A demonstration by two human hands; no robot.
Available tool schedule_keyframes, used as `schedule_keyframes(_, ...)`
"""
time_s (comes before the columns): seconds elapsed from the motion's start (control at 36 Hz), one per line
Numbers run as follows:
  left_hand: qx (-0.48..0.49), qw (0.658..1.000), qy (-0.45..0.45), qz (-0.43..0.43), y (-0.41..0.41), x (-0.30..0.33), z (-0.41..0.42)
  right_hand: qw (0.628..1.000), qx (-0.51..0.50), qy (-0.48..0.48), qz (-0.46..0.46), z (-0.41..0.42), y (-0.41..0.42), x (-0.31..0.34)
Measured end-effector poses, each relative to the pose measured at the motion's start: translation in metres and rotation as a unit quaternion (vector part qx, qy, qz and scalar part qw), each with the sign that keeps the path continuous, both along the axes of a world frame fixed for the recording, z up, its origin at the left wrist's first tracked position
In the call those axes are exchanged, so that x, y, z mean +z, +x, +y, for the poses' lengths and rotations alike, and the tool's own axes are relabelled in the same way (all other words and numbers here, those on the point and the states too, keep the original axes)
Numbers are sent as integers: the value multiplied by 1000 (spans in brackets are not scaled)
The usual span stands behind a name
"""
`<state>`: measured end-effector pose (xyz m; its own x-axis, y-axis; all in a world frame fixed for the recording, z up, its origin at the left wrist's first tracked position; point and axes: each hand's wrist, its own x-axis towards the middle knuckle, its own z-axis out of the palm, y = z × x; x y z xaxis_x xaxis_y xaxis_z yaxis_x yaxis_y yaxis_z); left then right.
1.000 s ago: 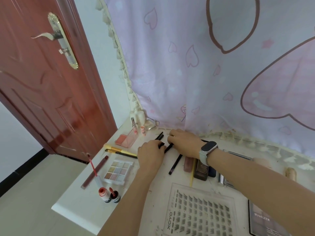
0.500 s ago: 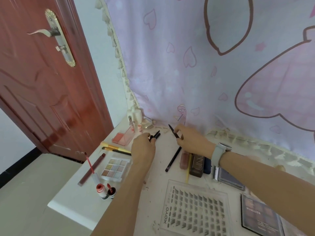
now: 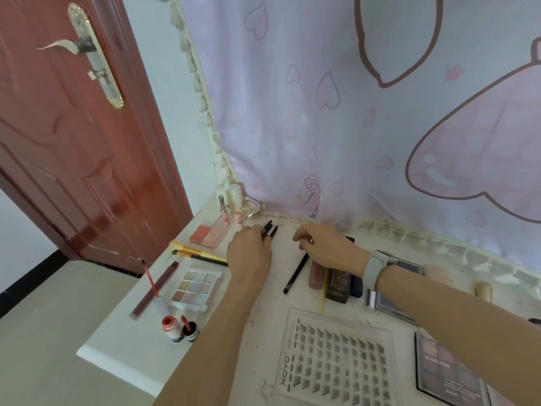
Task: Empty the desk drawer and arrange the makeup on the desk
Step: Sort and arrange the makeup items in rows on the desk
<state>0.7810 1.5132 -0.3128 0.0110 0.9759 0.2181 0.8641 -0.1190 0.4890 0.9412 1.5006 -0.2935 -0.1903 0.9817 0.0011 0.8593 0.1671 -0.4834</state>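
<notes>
While the left hand curls its fingers round a small bundle of black makeup pencils near the desk's far edge, just short of the curtain, the right hand hovers beside it with fingers loosely bent; whether it pinches anything I cannot tell. The step in hand looks like gathering the slim pencils into one group, part of arranging the makeup; the drawer is out of view. One more black pencil lies loose under the right wrist, beside a brown tube. The next move probably calls for the right hand to pick that pencil up and lay it parallel with the bundle. The eyeshadow palette and two brushes lie toward the left edge, the lash tray by the near edge.
</notes>
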Motion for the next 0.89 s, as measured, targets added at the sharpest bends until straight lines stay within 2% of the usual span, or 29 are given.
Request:
schedule_keyframes(0.14, -9, 998, -20, 53, -5, -12, -8, 993, 56, 36, -94, -4, -2, -4)
schedule_keyframes(0.31, -19, 995, 2, 101, -6, -17, -9, 955, 128, 55, -262, -6, -8, -4)
schedule_keyframes(0.44, -5, 992, 6, 123, -4, -14, -8, 953, 167, -11, -253, -7, -14, 2)
schedule_keyframes(0.5, -5, 995, 12, 100, -4, -11, -10, 948, 184, -15, -259, -9, -14, 4)
schedule_keyframes(0.58, 4, 999, 28, 32, -6, -3, -18, 930, 224, 29, -289, -12, -15, 4)
schedule_keyframes(0.72, -9, 992, 70, -106, -10, 12, -35, 884, 286, 101, -356, -11, -13, -3)
schedule_keyframes(0.78, -13, 983, 82, -163, -14, 16, -42, 895, 267, 132, -333, -10, -10, -5)
schedule_keyframes(0.81, -13, 978, 90, -186, -16, 17, -46, 922, 227, 150, -276, -9, -8, -3)
schedule_keyframes(0.86, -21, 972, 99, -213, -20, 18, -51, 981, 96, 156, -65, -13, -7, 8)
schedule_keyframes(0.89, -30, 970, 98, -219, -21, 19, -54, 986, 38, 151, 58, -16, -7, 16)
